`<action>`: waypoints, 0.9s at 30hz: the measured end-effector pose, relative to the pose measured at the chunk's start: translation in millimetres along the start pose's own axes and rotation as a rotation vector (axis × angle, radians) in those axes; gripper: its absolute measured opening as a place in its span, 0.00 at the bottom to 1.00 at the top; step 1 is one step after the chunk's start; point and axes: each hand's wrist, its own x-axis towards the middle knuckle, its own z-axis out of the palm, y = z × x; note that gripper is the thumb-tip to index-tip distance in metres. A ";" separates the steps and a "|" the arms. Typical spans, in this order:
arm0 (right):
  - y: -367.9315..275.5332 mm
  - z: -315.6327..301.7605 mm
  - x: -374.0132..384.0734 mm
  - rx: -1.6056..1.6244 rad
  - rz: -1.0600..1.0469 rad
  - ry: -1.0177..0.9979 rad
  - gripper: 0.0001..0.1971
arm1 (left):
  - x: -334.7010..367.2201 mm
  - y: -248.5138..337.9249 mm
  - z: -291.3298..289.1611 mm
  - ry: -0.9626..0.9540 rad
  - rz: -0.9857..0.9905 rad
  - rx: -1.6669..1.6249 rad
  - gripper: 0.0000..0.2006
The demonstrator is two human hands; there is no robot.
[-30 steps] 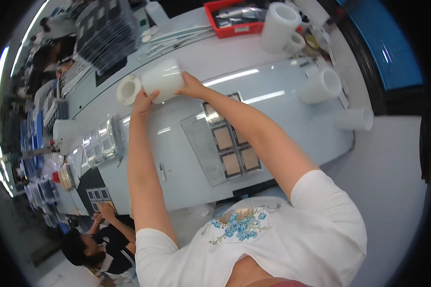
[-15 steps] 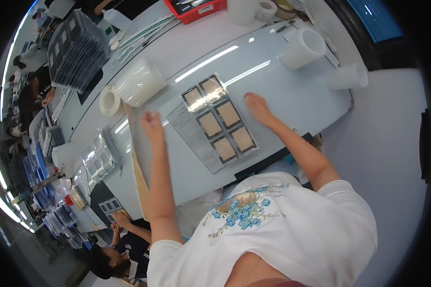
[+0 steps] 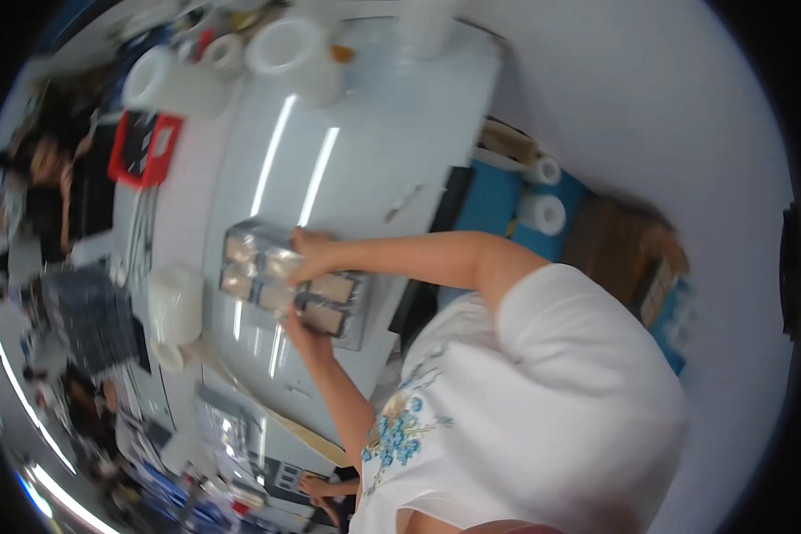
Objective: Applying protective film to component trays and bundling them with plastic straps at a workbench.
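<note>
On the grey-topped table lies a flat pack point(image 3: 331, 287) of several tan squares with dark borders under shiny clear film. A pale grey margin shows at its right end. My right hand point(image 3: 311, 258) comes across from the right onto the pack's far side and middle, its fingers bent over the film. At the near edge, my left hand point(image 3: 308, 338) has its fingers closed against the pack. Motion blurs both sets of fingertips, and the pack's underside is hidden.
White film rolls point(image 3: 316, 67) stand at the far edge; another roll point(image 3: 174, 307) lies at the left. A red bin point(image 3: 146, 149), a dark stack point(image 3: 89, 316) and clear packs point(image 3: 222, 427) are leftward. A pen-like tool point(image 3: 404, 203) lies near the right edge. Another person's hands point(image 3: 316, 485) work below.
The view has swung round to the right. My hands, earlier apart in the air on either side of the pack, have come onto it. The clear sheet beside it no longer shows separately.
</note>
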 end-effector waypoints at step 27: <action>247.4 -22.2 -441.4 1.117 0.168 0.743 0.52 | -137.1 -198.5 204.6 -0.923 -0.679 1.145 0.28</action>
